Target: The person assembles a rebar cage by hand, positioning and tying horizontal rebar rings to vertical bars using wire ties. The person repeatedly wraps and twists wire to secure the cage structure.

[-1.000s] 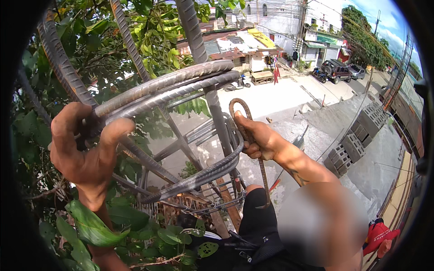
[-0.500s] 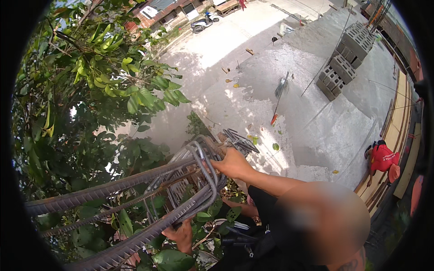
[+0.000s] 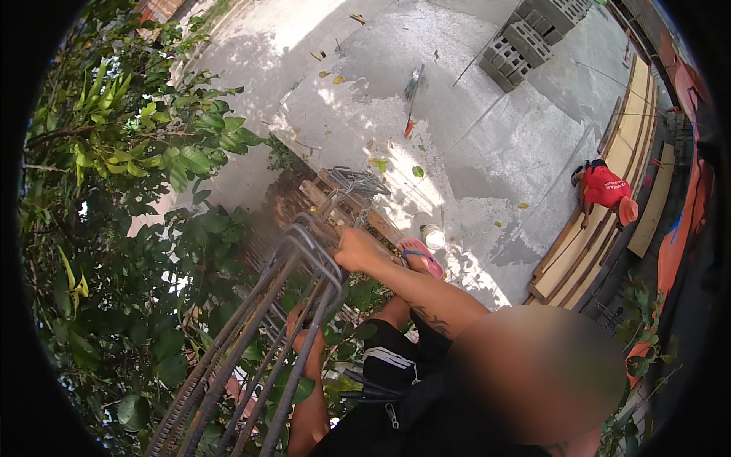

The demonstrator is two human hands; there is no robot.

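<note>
A rebar cage [image 3: 228,365] of long ribbed bars, bent round in stirrups at its top, slants from the lower left up to the middle. My right hand [image 3: 354,250] grips it at the far end, against the bent bars; part of the fingers is hidden. Lower on the cage, my left hand [image 3: 298,327] is closed around one of the thinner bars, partly covered by the steel. A bundle of bent grey rebar pieces [image 3: 358,181] lies on a wooden plank [image 3: 381,222] just beyond my right hand. My foot in a pink flip-flop [image 3: 428,263] shows past my right forearm.
Leafy branches [image 3: 114,152] crowd the left side, around the cage. Beyond lies a grey concrete slab [image 3: 472,152] with hollow blocks [image 3: 514,53], a white bucket [image 3: 433,237] and a broom-like tool [image 3: 413,87]. At right, a person in red [image 3: 605,186] bends over long boards [image 3: 579,259].
The cage has swung from lying nearly crosswise to a steeper slant toward the lower left, with both hands still on it. My view has shifted; the flip-flop and bucket now show.
</note>
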